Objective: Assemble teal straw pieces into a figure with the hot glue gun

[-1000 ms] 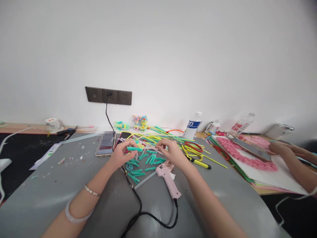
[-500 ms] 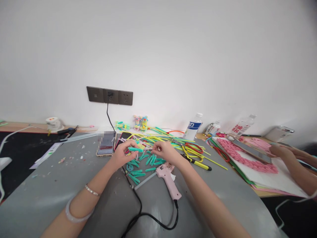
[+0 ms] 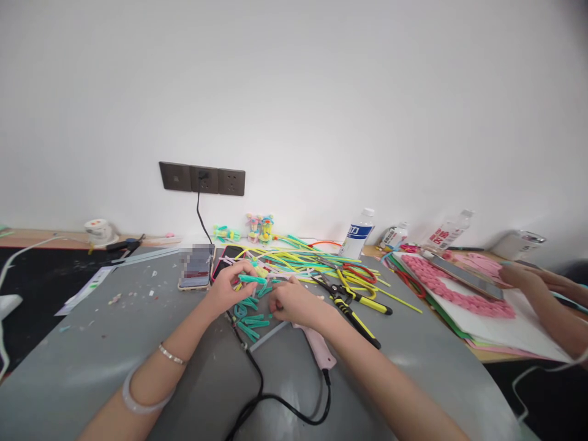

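My left hand (image 3: pixel 228 286) pinches a short teal fuzzy stick piece (image 3: pixel 252 279) above a scatter of similar teal pieces (image 3: pixel 250 320) on the grey table (image 3: pixel 92 349). My right hand (image 3: pixel 294 302) is lowered onto that scatter, knuckles up, fingers curled down onto the teal pieces; what they grip is hidden. The pink glue gun (image 3: pixel 316 348) lies under my right wrist, its black cord (image 3: pixel 275 401) looping toward me.
Long yellow and green sticks (image 3: pixel 294 256), pliers with yellow handles (image 3: pixel 349 309), two phones (image 3: pixel 196 267), water bottles (image 3: pixel 358 234) and small figures (image 3: pixel 257 228) lie beyond. Another person's hands (image 3: pixel 533 278) work at a pink heart board (image 3: pixel 454 288) on the right.
My right hand moved down and left from the long sticks onto the teal pieces, now covering the glue gun's front. My left hand stayed put with its teal piece.
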Demonstrator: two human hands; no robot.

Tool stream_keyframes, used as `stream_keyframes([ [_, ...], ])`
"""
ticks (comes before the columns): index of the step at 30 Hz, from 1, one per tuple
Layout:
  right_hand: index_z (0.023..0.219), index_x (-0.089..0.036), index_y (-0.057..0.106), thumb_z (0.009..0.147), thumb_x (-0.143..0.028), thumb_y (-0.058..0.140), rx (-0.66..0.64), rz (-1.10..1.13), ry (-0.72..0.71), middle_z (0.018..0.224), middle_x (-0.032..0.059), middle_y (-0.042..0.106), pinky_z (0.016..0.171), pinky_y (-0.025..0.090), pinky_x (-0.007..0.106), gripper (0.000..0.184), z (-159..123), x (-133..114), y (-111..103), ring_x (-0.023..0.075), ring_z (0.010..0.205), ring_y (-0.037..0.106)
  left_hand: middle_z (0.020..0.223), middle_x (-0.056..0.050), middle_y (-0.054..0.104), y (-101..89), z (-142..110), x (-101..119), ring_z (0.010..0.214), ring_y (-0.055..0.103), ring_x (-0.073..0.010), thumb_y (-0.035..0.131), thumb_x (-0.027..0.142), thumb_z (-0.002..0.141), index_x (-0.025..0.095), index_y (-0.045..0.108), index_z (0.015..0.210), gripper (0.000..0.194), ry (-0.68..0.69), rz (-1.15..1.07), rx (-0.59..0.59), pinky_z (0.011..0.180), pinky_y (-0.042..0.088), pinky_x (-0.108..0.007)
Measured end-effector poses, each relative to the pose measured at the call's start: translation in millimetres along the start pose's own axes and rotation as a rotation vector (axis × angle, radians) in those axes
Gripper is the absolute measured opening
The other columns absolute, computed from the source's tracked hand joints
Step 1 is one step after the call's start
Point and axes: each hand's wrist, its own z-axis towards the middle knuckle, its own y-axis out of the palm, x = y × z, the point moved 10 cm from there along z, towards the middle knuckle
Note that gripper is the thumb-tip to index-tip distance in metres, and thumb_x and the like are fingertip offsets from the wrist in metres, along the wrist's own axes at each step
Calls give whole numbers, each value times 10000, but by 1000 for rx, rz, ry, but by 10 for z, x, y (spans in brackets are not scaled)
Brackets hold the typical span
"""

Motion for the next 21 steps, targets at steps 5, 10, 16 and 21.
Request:
stream_keyframes([
  [5,854,-173,733,816,-101,634,-34,109,-11,905,26,742,739,429,240,129,-8,119,-150,159,807,638,815,-42,577,-14,-3,-9,759,554,-174,590,199,813,160,600,822,41,16,-11,14,689,449,-276],
  [10,762,-185,740,737,-150,756,-97,112,24,744,-7,716,756,424,276,46,-6,193,-50,161,705,617,813,-40,570,-1,-4,-5,758,550,-172,591,196,813,158,596,825,40,8,-17,7,684,445,-270],
  [16,670,-177,697,669,-24,682,-34,136,31,723,8,677,849,395,331,154,28,111,-15,180,742,600,802,-40,564,20,-7,10,762,545,-176,593,197,793,156,592,818,48,-6,-32,-2,689,445,-274],
  [21,780,-178,687,775,-142,613,50,306,68,795,25,677,679,420,262,82,9,327,-289,170,745,584,803,-38,557,42,-18,-14,752,536,-171,595,194,805,157,595,825,42,-17,-66,-13,671,438,-271],
])
